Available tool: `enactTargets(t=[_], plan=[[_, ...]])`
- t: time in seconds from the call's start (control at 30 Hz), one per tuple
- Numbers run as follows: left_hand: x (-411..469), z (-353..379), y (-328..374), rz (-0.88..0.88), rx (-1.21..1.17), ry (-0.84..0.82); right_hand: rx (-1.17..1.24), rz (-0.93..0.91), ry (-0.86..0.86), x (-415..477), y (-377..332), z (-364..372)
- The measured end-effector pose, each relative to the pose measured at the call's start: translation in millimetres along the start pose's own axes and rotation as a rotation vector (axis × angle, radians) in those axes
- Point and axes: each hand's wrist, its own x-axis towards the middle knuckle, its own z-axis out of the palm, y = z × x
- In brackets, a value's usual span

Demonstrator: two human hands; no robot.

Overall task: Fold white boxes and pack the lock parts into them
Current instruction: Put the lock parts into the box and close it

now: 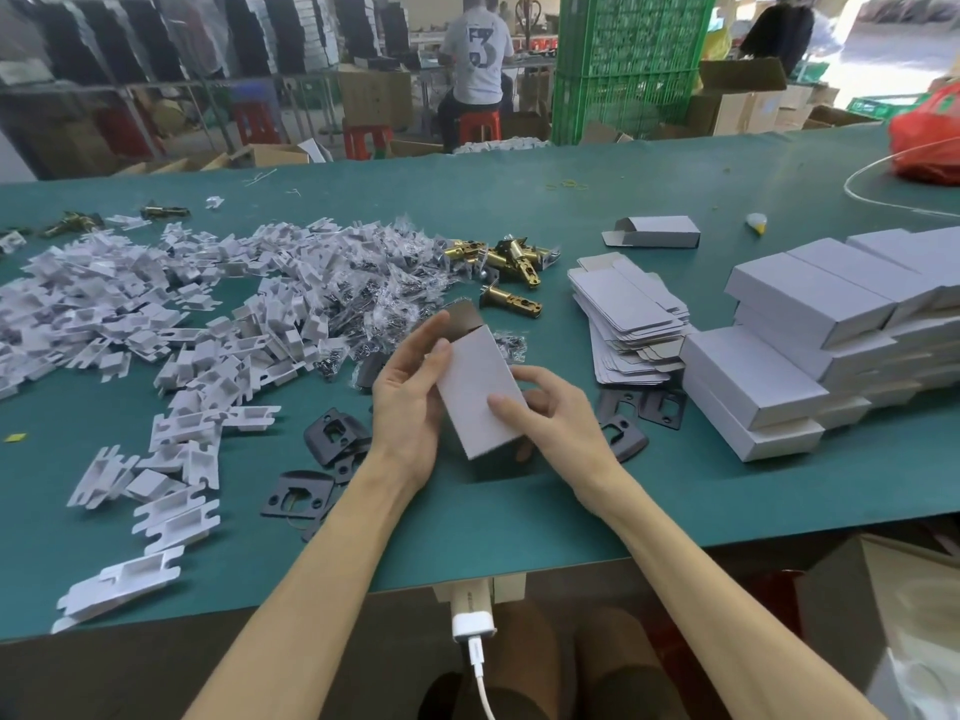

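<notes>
Box-folding is the step in hand, seen from the head camera: I hold one erected white box point(480, 389) just above the bench point(519, 517), in front of me and between both hands. My left grip point(410, 402) grasps its left edge, thumb on the top face and fingers running up behind toward the far end. My right grip point(556, 407) grasps the near right side, thumb laid across the top face and the other fingers curled underneath. The box's long axis runs away from me, its far end leaning a little left. That far end is open, with the brown-lined flap point(464, 318) standing up; whether the near end is tucked shut I cannot tell. I judge the box formed but not yet filled, so the next move calls for freeing one hand to fetch parts: brass latch bolts point(511, 257) lie beyond it, black strike plates point(332, 433) just left, and bagged screws point(384, 283) and white card inserts point(156, 314) farther left. Packed boxes point(779, 366) are stacked at right, beside flat box blanks point(623, 314).
</notes>
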Motion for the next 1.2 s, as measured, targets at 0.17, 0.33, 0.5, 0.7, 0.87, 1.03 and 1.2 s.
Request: enactTargets(t=[0.17, 0.33, 0.5, 0.7, 0.87, 1.03, 1.2], plan=[[-2.6, 1.5, -3.0, 0.129, 0.224, -0.014, 0.193, -0.001, 0.247, -0.9, 4.0, -7.9], [-6.5, 6.4, -5.0, 0.222, 0.332, -0.075, 0.273, 0.000, 0.359, -0.1, 5.6, -11.5], [-6.3, 5.7, -2.9, 0.168, 0.342, -0.104, 0.328, 0.014, 0.408, 0.2, 3.7, -12.9], [-9.7, 8.7, -0.1, 0.094, 0.296, -0.118, 0.391, 0.030, 0.422, -0.7, 2.2, -13.4], [-7.8, 7.1, -3.7, 0.086, 0.324, -0.108, 0.329, 0.005, 0.402, -1.2, 1.1, -11.4], [-7.2, 7.7, -7.1, 0.045, 0.370, -0.102, 0.313, -0.006, 0.409, -0.6, 2.0, -11.7], [-5.1, 4.5, -10.6, 0.070, 0.447, -0.090, 0.278, 0.007, 0.397, 0.0, 1.9, -10.7]])
